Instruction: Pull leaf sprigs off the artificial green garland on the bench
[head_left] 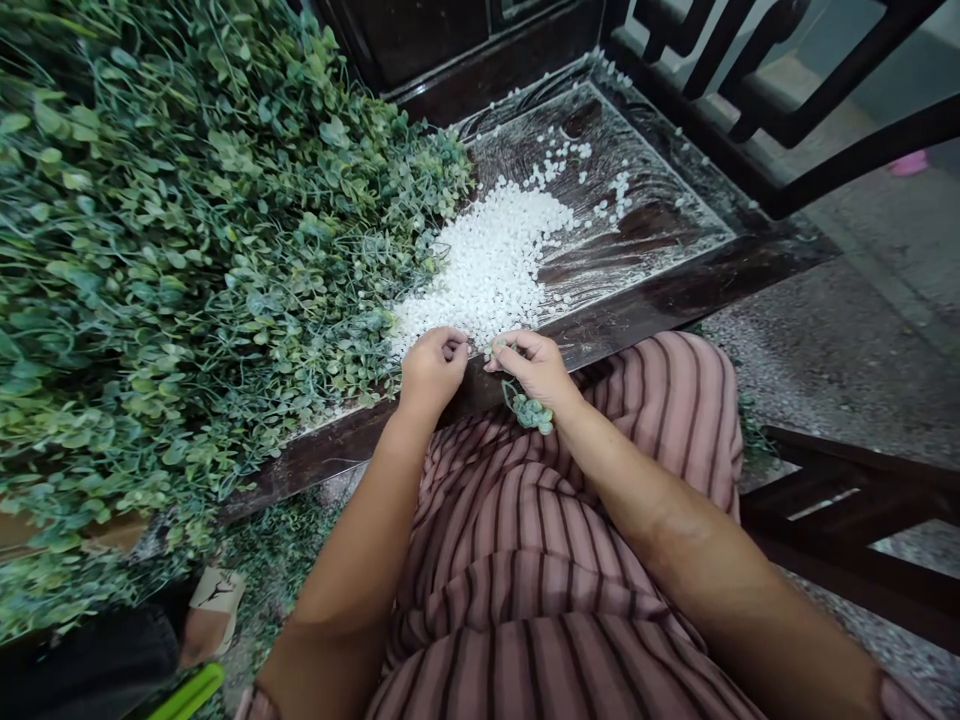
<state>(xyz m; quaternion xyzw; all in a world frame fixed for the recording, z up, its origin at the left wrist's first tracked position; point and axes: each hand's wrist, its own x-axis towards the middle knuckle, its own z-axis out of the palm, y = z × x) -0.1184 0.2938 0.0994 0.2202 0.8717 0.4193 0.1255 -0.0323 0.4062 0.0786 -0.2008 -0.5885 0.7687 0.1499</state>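
Note:
My right hand (534, 366) pinches the stem of a small green leafy sprig (530, 408), whose leaves hang down below the fingers. Close beside it, my left hand (435, 372) is closed, thumb and fingers pressed together at the bench edge; what sits between those fingertips is too small to make out. Just beyond both hands spreads a heap of small white beads (495, 262). A large pile of green artificial foliage (225, 220) reaches up to the left side of the beads.
Everything rests on a dark carved wooden bench (637, 255) with a raised front edge and an openwork armrest (810, 150) at right. Stray beads lie toward the back. At lower left are another person's foot in a slipper (217, 600) and a bright green object (184, 692).

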